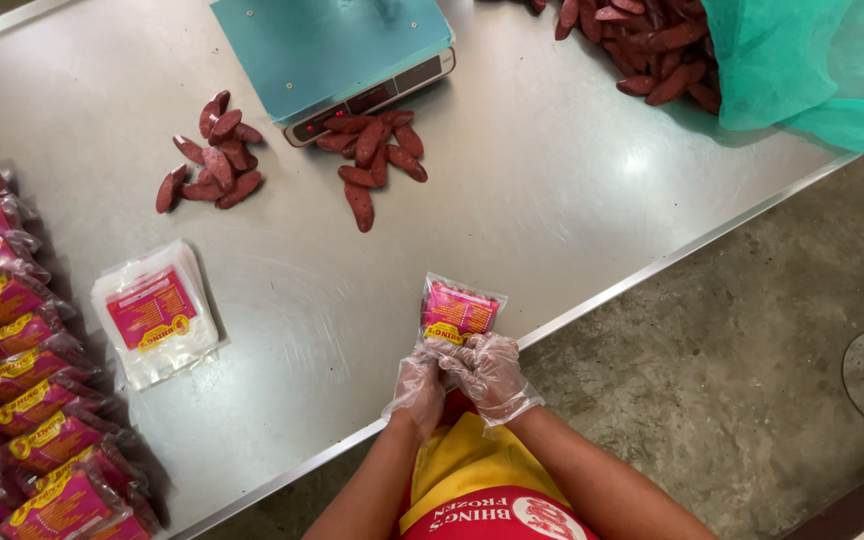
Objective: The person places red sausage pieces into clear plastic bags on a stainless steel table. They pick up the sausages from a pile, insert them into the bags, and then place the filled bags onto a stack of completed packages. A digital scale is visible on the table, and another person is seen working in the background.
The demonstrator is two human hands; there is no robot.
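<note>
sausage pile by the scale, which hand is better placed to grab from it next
Probably the left hand. Both gloved hands hold the pouch at the table edge, but the sausage pile lies up and to the left, on the left hand's side; the right hand would have to cross over.

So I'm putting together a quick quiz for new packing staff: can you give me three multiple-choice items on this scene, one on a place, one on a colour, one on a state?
1. Where does the stack of empty pouches lie?
A. on the scale
B. on the table, left of the hands
C. on the floor

2. What colour is the scale platform?
A. teal
B. red
C. black

3. How is the pouch held?
A. by one hand
B. by both gloved hands
C. lying untouched

Answers:
1 B, it rests on the steel table.
2 A, its top is teal.
3 B, the left hand and right hand grip its lower edge.
</note>
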